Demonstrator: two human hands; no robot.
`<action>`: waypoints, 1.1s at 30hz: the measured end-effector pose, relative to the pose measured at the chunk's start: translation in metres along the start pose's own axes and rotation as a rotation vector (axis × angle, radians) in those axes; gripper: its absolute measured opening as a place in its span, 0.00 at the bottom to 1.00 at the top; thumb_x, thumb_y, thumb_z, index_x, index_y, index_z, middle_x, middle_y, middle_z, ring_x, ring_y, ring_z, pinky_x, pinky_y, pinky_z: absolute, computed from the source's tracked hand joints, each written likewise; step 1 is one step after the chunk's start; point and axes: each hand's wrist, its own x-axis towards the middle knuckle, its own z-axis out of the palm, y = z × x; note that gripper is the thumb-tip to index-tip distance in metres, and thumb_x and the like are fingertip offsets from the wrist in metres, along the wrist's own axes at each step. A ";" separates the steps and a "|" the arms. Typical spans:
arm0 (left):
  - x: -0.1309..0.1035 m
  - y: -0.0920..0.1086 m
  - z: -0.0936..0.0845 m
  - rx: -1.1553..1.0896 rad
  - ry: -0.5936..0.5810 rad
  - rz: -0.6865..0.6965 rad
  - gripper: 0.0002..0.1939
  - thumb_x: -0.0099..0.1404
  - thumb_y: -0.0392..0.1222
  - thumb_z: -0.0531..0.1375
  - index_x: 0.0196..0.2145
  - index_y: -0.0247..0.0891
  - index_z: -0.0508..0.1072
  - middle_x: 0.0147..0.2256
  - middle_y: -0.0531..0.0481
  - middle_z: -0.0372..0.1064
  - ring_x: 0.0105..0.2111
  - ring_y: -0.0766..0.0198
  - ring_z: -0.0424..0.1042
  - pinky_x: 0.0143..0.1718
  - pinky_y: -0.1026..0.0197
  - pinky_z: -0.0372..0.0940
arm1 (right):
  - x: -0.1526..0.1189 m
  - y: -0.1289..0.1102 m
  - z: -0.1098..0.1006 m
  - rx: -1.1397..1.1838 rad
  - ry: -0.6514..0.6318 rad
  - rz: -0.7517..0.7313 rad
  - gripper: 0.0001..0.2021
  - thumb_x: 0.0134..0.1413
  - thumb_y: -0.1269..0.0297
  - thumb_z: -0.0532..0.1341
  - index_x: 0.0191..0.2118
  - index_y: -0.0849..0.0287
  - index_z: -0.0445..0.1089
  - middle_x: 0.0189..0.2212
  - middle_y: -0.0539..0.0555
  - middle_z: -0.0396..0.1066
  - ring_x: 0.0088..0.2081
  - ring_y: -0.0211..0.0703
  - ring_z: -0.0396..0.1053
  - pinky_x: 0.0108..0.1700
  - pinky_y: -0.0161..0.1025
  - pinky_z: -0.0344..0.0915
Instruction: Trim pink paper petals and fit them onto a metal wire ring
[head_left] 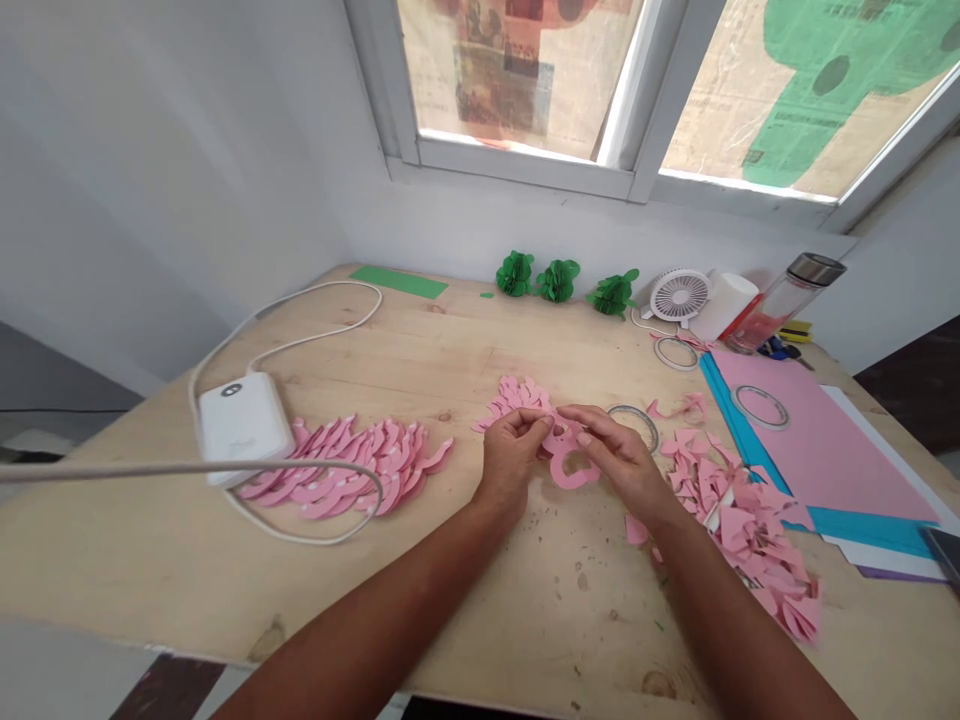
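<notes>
Two hands with pink paper cut-out, tabletop

Left hand (510,450): thumb and fingers pinched together on the cut-out's left side. Right hand (619,455): fingers curved, thumb and fingertips nearly closed on its right side. Pink paper cut-out (570,441): one, looped, held between the hands above the middle of the tabletop (450,370). Small pink pieces (517,393): cluster, just beyond the left hand. Pink scraps (757,540): heap, toward the right edge, beside the right forearm. Curved pink strips (360,465): pile, toward the left edge, touching a white device (244,425) with cable. Pink sheet (840,430): over blue sheet (870,530), at the right edge. Green paper figures (556,281): three, along the far edge. White fan (679,295) and clear bottle (776,302): far right corner.
</notes>
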 end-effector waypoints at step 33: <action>-0.004 0.006 0.002 -0.125 0.002 -0.043 0.09 0.47 0.40 0.64 0.25 0.33 0.70 0.23 0.50 0.70 0.23 0.69 0.67 0.25 0.66 0.61 | 0.002 0.007 0.001 -0.197 0.006 -0.136 0.17 0.59 0.59 0.53 0.52 0.51 0.66 0.52 0.55 0.64 0.53 0.47 0.60 0.56 0.47 0.55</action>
